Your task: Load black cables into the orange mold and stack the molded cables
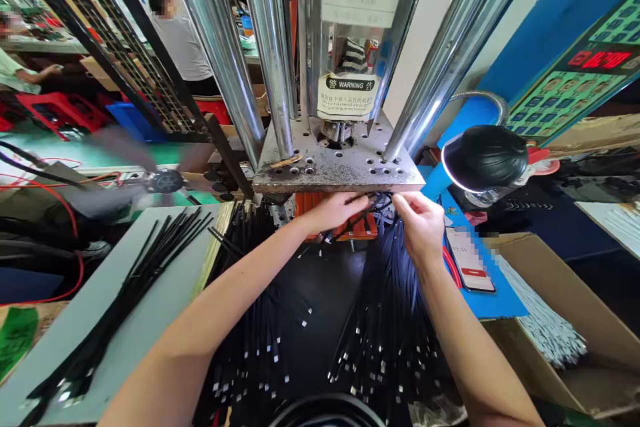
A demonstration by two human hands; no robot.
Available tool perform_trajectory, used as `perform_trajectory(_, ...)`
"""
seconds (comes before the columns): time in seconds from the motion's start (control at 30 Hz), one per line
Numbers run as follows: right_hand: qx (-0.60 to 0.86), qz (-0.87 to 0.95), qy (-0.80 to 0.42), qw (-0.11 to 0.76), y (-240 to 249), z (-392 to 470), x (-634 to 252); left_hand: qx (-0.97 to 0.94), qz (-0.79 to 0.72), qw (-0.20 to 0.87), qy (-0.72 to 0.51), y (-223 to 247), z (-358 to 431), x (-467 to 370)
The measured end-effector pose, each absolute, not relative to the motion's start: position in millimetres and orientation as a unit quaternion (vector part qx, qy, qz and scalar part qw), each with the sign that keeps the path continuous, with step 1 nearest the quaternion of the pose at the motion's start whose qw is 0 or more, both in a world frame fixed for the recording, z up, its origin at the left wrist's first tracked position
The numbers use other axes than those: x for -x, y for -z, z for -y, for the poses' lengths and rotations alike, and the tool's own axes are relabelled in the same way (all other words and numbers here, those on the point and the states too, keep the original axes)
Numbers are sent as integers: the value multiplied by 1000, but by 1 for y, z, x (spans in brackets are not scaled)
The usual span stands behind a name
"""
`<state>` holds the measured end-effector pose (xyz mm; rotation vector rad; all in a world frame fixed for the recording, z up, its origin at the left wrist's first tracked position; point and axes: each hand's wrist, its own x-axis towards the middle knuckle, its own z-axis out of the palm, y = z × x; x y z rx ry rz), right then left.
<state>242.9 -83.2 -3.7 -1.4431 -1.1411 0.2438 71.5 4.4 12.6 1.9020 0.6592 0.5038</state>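
Note:
Both my hands are under the front edge of a steel press plate (340, 177), above an orange mould block (369, 227). A thin black cable (383, 199) runs between them, looped. My left hand (343, 207) is closed on the cable, its fingertips partly hidden beneath the plate. My right hand (421, 219) pinches the cable between thumb and fingers at the right end of the mould. Below my right hand hangs a thick bundle of black cables (390, 293) with metal plug ends. Another bundle of black cables (245, 293) lies beyond my left forearm.
More black cables (125, 293) lie on a pale board at left. Steel columns (270, 47) rise from the plate. At right are a black lamp (485, 157), a phone (470, 260) and a cardboard box (555, 320) with white cables. A fan (167, 180) spins at left; co-workers sit behind.

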Motion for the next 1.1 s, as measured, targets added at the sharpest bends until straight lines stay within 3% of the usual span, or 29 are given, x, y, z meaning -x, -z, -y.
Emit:
perform_trajectory(0.07,615,497,-58,610,-9,113,-227,-709,-167,659,-190,-13,24,-72)
perform_trajectory(0.17,621,513,40,591,-25,135,-197,-621,-125,750,-189,-12,64,-70)
perform_trajectory(0.33,619,591,17,518,-33,130,-185,-573,-203,778,-160,-13,99,-41)
perform_trajectory(0.43,652,531,56,539,-26,126,-206,-599,-234,762,-72,-15,106,7)
perform_trajectory(0.53,663,516,-40,541,-3,134,-225,-603,-283,740,-94,-22,110,77)
perform_trajectory(0.67,658,595,-230,400,35,153,-219,-609,-495,582,-213,-44,112,170)
perform_trajectory(0.8,694,649,-148,275,38,146,-204,-587,-629,426,-280,-58,96,217)
perform_trajectory(0.87,724,629,-54,278,29,123,-206,-607,-711,295,-197,-54,84,222)
perform_trajectory(0.97,775,576,12,261,18,74,-219,-609,-789,52,60,-36,66,226)
perform_trajectory(1.03,801,549,-41,234,17,44,-230,-597,-784,-1,170,-24,57,232)
perform_trajectory(1.1,806,527,-105,250,18,30,-234,-596,-776,18,203,-15,52,243)
